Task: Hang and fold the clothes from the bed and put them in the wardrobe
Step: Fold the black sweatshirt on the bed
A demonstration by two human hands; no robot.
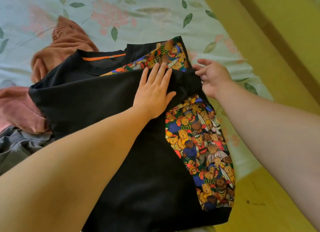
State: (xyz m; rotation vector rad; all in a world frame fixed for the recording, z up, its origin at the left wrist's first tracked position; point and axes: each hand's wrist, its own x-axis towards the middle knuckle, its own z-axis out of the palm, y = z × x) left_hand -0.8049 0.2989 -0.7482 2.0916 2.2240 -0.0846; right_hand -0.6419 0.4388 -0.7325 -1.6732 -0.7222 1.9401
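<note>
Looking down at the sweatshirt (147,171): it lies on the bed sheet (207,32), near the bed's right edge, collar (97,65) pointing away from us.

- Body is black. A teddy-bear print panel (204,145) runs down its right side, and the same print shows by the right shoulder.
- We see an orange strip inside the collar.
- One black sleeve is folded across the chest, from the right side toward the middle.
- Our left hand (154,89) lies flat on that folded sleeve. Fingers are straight and together, palm down, pressing the cloth and gripping nothing.
- Our right hand (214,79) sits at the right edge of the fold. Fingers are half curled and slightly spread, with the tips and thumb touching the black edge. We can't tell whether it pinches the cloth or only touches it.
- Both forearms are bare. The left one crosses over the lower body of the sweatshirt.

Other items:
- Brown garment (69,41), crumpled, sits just beyond the left shoulder, partly under the sweatshirt.
- Pink garment (17,108) is bunched at the left edge, touching the sweatshirt.
- Grey garment (19,148) lies below the pink one at lower left.
- Sheet is pale green with pink flowers and leaves.
- Yellow floor (268,205) shows past the bed's right edge.
</note>
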